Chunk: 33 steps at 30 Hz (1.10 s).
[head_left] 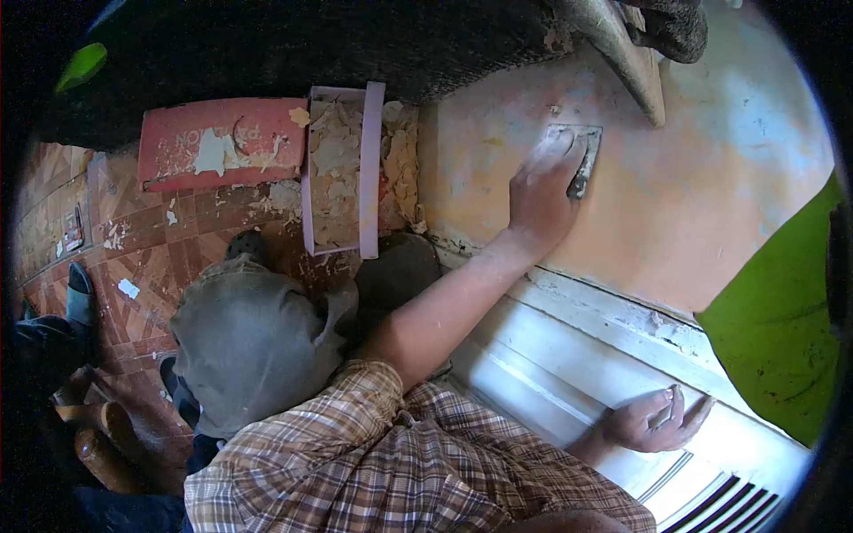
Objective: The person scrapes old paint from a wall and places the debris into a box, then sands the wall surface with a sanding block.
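1. Left hand (pixel 544 188): fingers grasp a flat tool (pixel 584 171), perhaps a scraper, against the patchy peach wall (pixel 657 213).
2. Right hand (pixel 653 422): fingers released, loosely curled, before white panelling (pixel 542 360).

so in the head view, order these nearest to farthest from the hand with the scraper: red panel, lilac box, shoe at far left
1. Lilac box, left of the hand.
2. Red panel, farther left.
3. Shoe, far left, lower down.

On the left we see a brown patterned floor (pixel 151 222) scattered with white scraps (pixel 128 289); far back lie red cardboard (pixel 253 151) and, just right, a lilac-edged box (pixel 370 169).
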Available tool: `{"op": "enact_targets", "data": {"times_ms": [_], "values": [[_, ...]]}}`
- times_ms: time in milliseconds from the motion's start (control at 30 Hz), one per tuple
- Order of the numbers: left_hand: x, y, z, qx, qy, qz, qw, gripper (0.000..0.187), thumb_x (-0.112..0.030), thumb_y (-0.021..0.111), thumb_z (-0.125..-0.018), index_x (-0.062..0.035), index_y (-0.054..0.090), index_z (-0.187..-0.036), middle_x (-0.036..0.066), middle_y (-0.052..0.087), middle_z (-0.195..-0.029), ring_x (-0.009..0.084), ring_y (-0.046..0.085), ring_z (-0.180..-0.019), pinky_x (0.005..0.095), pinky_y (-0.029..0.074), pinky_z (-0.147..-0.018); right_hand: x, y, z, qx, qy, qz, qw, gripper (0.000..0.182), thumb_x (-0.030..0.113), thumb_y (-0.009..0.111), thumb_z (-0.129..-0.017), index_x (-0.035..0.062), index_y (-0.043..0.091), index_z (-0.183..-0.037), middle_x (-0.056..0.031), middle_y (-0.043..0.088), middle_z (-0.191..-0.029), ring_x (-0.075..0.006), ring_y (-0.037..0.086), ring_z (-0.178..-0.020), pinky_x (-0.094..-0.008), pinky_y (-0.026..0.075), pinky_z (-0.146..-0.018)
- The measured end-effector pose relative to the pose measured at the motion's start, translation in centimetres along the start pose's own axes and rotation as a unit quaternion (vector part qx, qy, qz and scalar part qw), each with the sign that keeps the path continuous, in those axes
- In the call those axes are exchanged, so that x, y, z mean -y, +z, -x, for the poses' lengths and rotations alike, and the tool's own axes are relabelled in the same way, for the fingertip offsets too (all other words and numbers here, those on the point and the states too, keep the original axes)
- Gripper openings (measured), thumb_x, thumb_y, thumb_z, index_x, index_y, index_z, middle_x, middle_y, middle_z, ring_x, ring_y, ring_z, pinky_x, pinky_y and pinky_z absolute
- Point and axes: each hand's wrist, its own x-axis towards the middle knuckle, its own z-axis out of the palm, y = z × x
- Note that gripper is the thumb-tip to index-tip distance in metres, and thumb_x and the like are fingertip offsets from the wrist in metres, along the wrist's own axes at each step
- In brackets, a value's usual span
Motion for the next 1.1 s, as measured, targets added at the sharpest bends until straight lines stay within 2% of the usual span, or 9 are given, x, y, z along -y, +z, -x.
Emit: {"op": "enact_targets", "data": {"times_ms": [67, 133, 333, 400, 567, 700, 767, 900, 1100], "values": [[0.7, 0.2, -1.3, 0.022, -0.022, 0.011, 0.999, 0.032, -0.007, 0.063, -0.08, -0.0037, 0.061, -0.113, 0.018, 0.06, -0.12, 0.0362, 0.057, -0.114, 0.0436, 0.049, -0.093, 0.5, -0.2, 0.0, 0.0, 0.028, -0.026, 0.999, 0.02, 0.009, 0.051, -0.087, -0.0059, 0.063, -0.086, -0.031, 0.057, -0.125, -0.0404, 0.061, -0.114, -0.0495, 0.051, -0.092], [0.5, -0.1, -1.3, 0.043, -0.047, 0.024, 0.998, 0.033, -0.008, 0.063, -0.081, -0.0037, 0.061, -0.114, 0.018, 0.06, -0.122, 0.0357, 0.055, -0.118, 0.0427, 0.048, -0.094, 0.6, -0.8, -0.6, 0.04, -0.031, 0.114, 0.992, 0.019, 0.008, 0.051, -0.086, -0.006, 0.063, -0.085, -0.0314, 0.056, -0.126, -0.0409, 0.06, -0.114, -0.0496, 0.051, -0.092], [0.0, -0.5, -0.7, 0.003, -0.041, -0.012, 0.999, 0.029, -0.012, 0.063, -0.085, -0.0036, 0.063, -0.112, 0.018, 0.064, -0.115, 0.0349, 0.059, -0.114, 0.0416, 0.048, -0.095, 0.1, -0.1, 0.1, 0.003, 0.025, -0.011, 1.0, 0.017, 0.004, 0.05, -0.085, -0.0063, 0.064, -0.086, -0.0305, 0.056, -0.126, -0.0404, 0.061, -0.115, -0.0488, 0.05, -0.095], [1.3, -1.1, -2.0, 0.048, -0.109, 0.064, 0.991, 0.026, -0.013, 0.063, -0.085, -0.002, 0.064, -0.109, 0.019, 0.065, -0.111, 0.0349, 0.06, -0.111, 0.0407, 0.049, -0.095, 0.2, -0.3, 0.0, 0.012, 0.005, 0.021, 1.0, 0.017, 0.003, 0.05, -0.085, -0.0066, 0.064, -0.086, -0.0306, 0.056, -0.127, -0.0407, 0.061, -0.115, -0.0493, 0.05, -0.095], [3.2, 0.7, 0.0, -0.114, -0.203, 0.193, 0.953, 0.035, -0.012, 0.057, -0.092, -0.0029, 0.061, -0.126, 0.018, 0.062, -0.126, 0.0325, 0.06, -0.116, 0.037, 0.049, -0.096, 0.0, -0.4, 0.0, 0.018, -0.013, 0.04, 0.999, 0.017, 0.001, 0.049, -0.084, -0.0071, 0.064, -0.088, -0.031, 0.055, -0.128, -0.0416, 0.06, -0.116, -0.0503, 0.05, -0.095], [4.0, -0.8, -2.7, -0.038, -0.251, 0.153, 0.955, 0.031, -0.01, 0.055, -0.092, -0.0054, 0.066, -0.121, 0.017, 0.065, -0.12, 0.034, 0.063, -0.108, 0.0392, 0.05, -0.092, 0.0, -0.1, 0.3, 0.015, 0.007, 0.025, 1.0, 0.018, 0.0, 0.049, -0.084, -0.0073, 0.064, -0.088, -0.0305, 0.054, -0.128, -0.0412, 0.058, -0.119, -0.0505, 0.05, -0.098], [3.4, -1.0, -3.6, 0.02, -0.163, 0.052, 0.985, 0.033, -0.006, 0.054, -0.087, -0.0114, 0.07, -0.115, 0.016, 0.069, -0.108, 0.0366, 0.065, -0.1, 0.0419, 0.051, -0.086, 0.0, -0.2, 0.3, 0.01, 0.023, 0.0, 1.0, 0.018, 0.0, 0.049, -0.084, -0.0073, 0.064, -0.088, -0.0303, 0.055, -0.128, -0.0409, 0.058, -0.119, -0.0504, 0.049, -0.099], [2.6, -3.6, -5.6, 0.143, -0.136, 0.017, 0.98, 0.035, -0.002, 0.052, -0.08, -0.0137, 0.072, -0.106, 0.015, 0.071, -0.095, 0.0371, 0.065, -0.094, 0.0446, 0.052, -0.083, 0.2, -0.1, 0.3, 0.006, 0.018, 0.009, 1.0, 0.017, 0.0, 0.049, -0.084, -0.0068, 0.064, -0.088, -0.0302, 0.055, -0.127, -0.0404, 0.057, -0.12, -0.05, 0.048, -0.101], [3.8, -6.0, -6.3, 0.235, -0.189, -0.109, 0.947, 0.037, -0.002, 0.051, -0.082, -0.0156, 0.072, -0.109, 0.017, 0.069, -0.103, 0.0379, 0.065, -0.097, 0.0466, 0.052, -0.086, 0.3, -0.5, -0.1, 0.024, -0.02, 0.076, 0.997, 0.017, 0.003, 0.05, -0.086, -0.0048, 0.065, -0.088, -0.0293, 0.057, -0.126, -0.0391, 0.058, -0.117, -0.05, 0.049, -0.097]]}}
